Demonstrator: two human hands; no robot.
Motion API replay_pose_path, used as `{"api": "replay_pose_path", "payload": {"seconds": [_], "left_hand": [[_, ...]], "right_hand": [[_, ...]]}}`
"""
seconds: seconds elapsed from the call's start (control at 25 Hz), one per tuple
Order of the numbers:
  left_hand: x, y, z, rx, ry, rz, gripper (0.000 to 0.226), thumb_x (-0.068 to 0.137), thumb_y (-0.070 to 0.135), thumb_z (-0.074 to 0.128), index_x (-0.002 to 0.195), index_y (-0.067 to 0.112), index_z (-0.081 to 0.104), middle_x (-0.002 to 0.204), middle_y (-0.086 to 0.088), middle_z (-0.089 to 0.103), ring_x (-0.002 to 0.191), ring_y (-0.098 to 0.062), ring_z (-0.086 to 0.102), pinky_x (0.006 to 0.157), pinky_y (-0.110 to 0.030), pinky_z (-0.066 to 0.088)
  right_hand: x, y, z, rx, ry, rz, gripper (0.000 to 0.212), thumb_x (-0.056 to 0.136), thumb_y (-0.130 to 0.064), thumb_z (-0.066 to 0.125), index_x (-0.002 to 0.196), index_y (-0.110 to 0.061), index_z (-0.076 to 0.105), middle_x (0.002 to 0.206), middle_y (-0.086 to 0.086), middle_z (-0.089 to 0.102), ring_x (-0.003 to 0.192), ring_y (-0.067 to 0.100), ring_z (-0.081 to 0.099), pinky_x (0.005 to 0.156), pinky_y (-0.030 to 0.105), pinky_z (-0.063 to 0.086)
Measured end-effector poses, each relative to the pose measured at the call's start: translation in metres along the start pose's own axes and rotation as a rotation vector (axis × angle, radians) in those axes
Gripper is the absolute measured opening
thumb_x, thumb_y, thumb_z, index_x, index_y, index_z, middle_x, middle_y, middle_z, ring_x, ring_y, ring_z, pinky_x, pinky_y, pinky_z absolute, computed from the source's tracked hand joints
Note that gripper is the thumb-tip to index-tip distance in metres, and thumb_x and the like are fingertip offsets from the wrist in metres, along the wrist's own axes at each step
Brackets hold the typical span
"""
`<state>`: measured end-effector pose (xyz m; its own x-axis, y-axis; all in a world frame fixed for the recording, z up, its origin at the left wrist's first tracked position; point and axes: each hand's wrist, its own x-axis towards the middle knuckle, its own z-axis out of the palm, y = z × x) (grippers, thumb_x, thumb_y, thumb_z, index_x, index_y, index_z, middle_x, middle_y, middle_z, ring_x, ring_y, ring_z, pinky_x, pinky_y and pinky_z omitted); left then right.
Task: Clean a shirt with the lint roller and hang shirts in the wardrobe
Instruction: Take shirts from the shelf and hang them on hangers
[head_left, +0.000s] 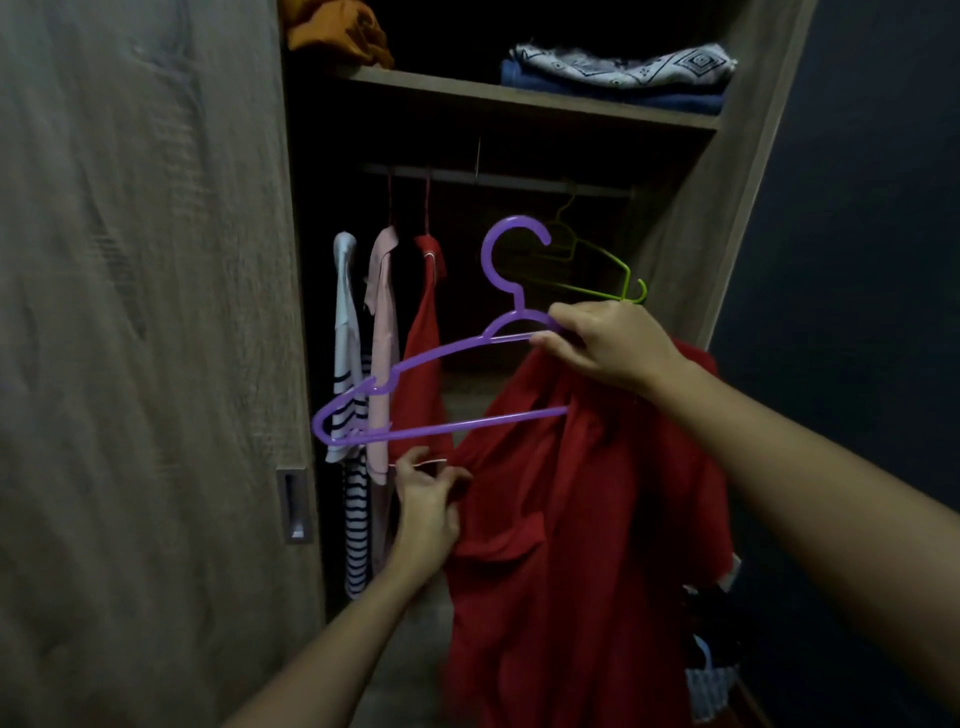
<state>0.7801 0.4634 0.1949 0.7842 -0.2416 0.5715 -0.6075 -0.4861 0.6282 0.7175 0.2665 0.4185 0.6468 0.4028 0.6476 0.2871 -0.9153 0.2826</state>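
Note:
A purple plastic hanger is held up in front of the open wardrobe, its right arm tucked inside a red shirt that droops below it. My right hand grips the hanger near its neck, together with the shirt's upper edge. My left hand pinches the shirt's collar or hem at the lower left. The hanger's left arm sticks out bare. Behind, the wardrobe rail carries a striped white shirt, a pink shirt and another red shirt. No lint roller is in view.
An empty green hanger hangs at the rail's right end. The shelf above holds folded clothes. The wardrobe's sliding door fills the left, a dark wall the right. Dark and pale items lie at the lower right.

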Motion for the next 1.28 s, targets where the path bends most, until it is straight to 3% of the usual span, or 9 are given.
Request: {"api": "replay_pose_path", "payload": {"seconds": [0.16,0.28,0.44,0.56,0.68,0.8,1.0,1.12,1.28], "left_hand": [[0.014,-0.050,-0.044,-0.015,-0.313,0.002,0.075,0.064,0.002,0.056,0.099,0.068,0.049,0.108,0.003,0.054,0.108,-0.012,0.051,0.101,-0.021,0.034],[0.039,-0.054,-0.073,0.077,-0.315,-0.077,0.068,0.061,-0.010,0.059,0.084,0.053,0.059,0.094,0.003,0.051,0.096,-0.016,0.054,0.089,-0.016,0.040],[0.059,0.020,-0.074,0.021,0.020,-0.013,0.036,0.063,-0.003,0.056,0.092,0.013,0.069,0.093,0.000,0.049,0.093,-0.025,0.058,0.081,-0.019,0.037],[0.050,0.043,-0.081,0.166,-0.106,0.277,0.044,0.077,0.038,0.056,0.119,0.023,0.059,0.108,0.005,0.053,0.100,-0.017,0.053,0.089,-0.028,0.043],[0.062,0.030,-0.112,0.394,0.186,0.209,0.060,0.078,0.063,0.045,0.129,0.032,0.047,0.125,0.003,0.054,0.106,-0.023,0.049,0.084,-0.041,0.041],[0.080,0.022,-0.132,0.385,0.021,0.258,0.053,0.081,0.071,0.031,0.117,0.037,0.051,0.102,-0.002,0.071,0.093,-0.028,0.065,0.077,-0.039,0.048],[0.094,0.013,-0.157,0.202,-0.004,0.161,0.054,0.072,0.069,0.046,0.112,0.037,0.060,0.095,0.006,0.074,0.091,-0.018,0.069,0.075,-0.036,0.052],[0.099,0.015,-0.166,0.180,0.003,0.122,0.049,0.072,0.067,0.049,0.113,0.041,0.060,0.100,0.011,0.074,0.096,-0.011,0.067,0.080,-0.038,0.053],[0.098,0.015,-0.172,-0.011,-0.118,0.103,0.027,0.087,0.030,0.063,0.095,0.055,0.065,0.088,0.034,0.068,0.086,0.015,0.060,0.083,-0.020,0.050]], "right_hand": [[-0.030,0.019,0.009,-0.074,-0.089,-0.077,0.044,0.085,-0.057,0.031,0.079,-0.019,0.051,0.072,0.009,0.068,0.061,0.032,0.067,0.047,0.037,0.049],[-0.042,0.019,0.027,-0.180,-0.280,-0.056,0.050,0.087,-0.061,0.025,0.096,-0.022,0.055,0.093,0.008,0.070,0.079,0.033,0.069,0.058,0.037,0.050],[-0.022,-0.011,0.052,-0.072,-0.333,0.236,0.041,0.091,-0.057,0.037,0.101,-0.022,0.056,0.099,0.008,0.068,0.095,0.034,0.063,0.070,0.037,0.046],[-0.016,-0.006,0.058,0.096,-0.225,0.312,0.039,0.087,-0.061,0.041,0.081,-0.024,0.054,0.076,0.002,0.064,0.083,0.032,0.064,0.065,0.035,0.042],[-0.021,0.005,0.055,0.319,-0.109,0.323,0.038,0.080,-0.065,0.046,0.074,-0.027,0.049,0.059,-0.006,0.051,0.060,0.020,0.054,0.058,0.031,0.039],[-0.018,0.001,0.053,0.430,-0.080,0.321,0.037,0.076,-0.066,0.051,0.090,-0.032,0.052,0.067,-0.006,0.058,0.057,0.012,0.052,0.059,0.034,0.044],[-0.028,0.016,0.052,0.288,-0.137,0.489,0.035,0.081,-0.063,0.049,0.101,-0.035,0.053,0.089,-0.007,0.067,0.081,0.009,0.057,0.071,0.032,0.042],[-0.039,0.031,0.058,0.593,-0.191,0.535,0.020,0.093,-0.042,0.046,0.099,-0.031,0.062,0.099,-0.006,0.069,0.100,0.012,0.062,0.090,0.036,0.046],[-0.049,0.039,0.060,0.743,-0.145,0.556,0.024,0.096,-0.021,0.048,0.098,-0.012,0.069,0.095,-0.003,0.069,0.095,0.007,0.059,0.088,0.028,0.043]]}}
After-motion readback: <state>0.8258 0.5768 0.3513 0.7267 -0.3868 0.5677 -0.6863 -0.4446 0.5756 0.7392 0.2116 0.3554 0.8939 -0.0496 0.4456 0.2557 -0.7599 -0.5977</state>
